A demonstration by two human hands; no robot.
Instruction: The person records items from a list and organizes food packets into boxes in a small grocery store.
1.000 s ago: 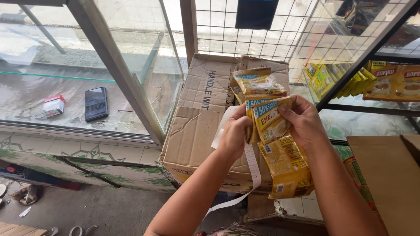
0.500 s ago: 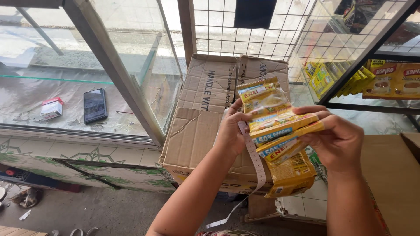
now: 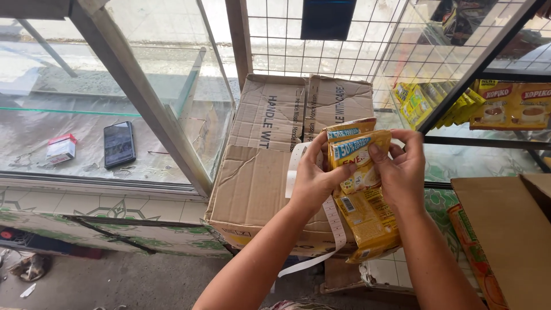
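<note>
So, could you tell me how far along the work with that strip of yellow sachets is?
Done: the cardboard box is open. In hand: left hand and right hand grip the sachet strip at its top, the rest hanging. Left: no sachet looks torn off.

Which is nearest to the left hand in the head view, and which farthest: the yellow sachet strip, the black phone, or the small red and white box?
From the left hand:
1. Yellow sachet strip, held in both hands, just to its right.
2. Black phone, to the left, lying inside the glass case.
3. Small red and white box, farther left, beside the phone.
</note>
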